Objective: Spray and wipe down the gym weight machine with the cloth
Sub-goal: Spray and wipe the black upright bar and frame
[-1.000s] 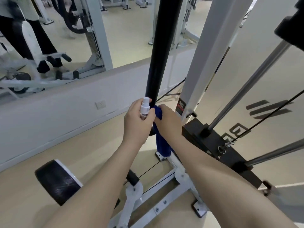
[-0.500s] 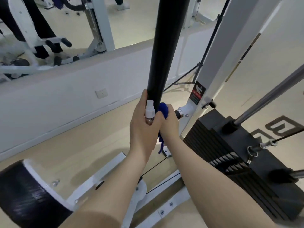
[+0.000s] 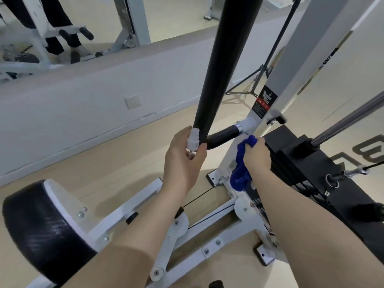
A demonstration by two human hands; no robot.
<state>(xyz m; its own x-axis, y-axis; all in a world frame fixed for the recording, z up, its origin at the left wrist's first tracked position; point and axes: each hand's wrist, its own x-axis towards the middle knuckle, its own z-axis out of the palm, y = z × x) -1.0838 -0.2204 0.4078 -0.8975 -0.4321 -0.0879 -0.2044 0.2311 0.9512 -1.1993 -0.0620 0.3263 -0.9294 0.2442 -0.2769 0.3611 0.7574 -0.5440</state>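
Observation:
My left hand (image 3: 182, 161) grips a small spray bottle (image 3: 192, 140) with a white cap, held right against the lower end of the machine's black padded bar (image 3: 220, 67). My right hand (image 3: 257, 156) holds a bunched blue cloth (image 3: 242, 165) to the right of the bar, beside the black weight stack (image 3: 295, 163) and the foot of the white upright (image 3: 295, 65). Part of the cloth hangs below the hand. The bar's curved lower end (image 3: 224, 135) shows between my hands.
A black round seat pad (image 3: 41, 225) sits at lower left on the white base frame (image 3: 212, 240). Chrome guide rods (image 3: 349, 119) and a cable with clip (image 3: 349, 173) run at right. A white low wall with a socket (image 3: 132, 101) and a mirror stand behind; a tripod (image 3: 257, 80) stands beyond.
My right hand with the cloth has left the black bar and moved right and down to the weight stack. The view tilted down and closer; my left hand stays at the bar.

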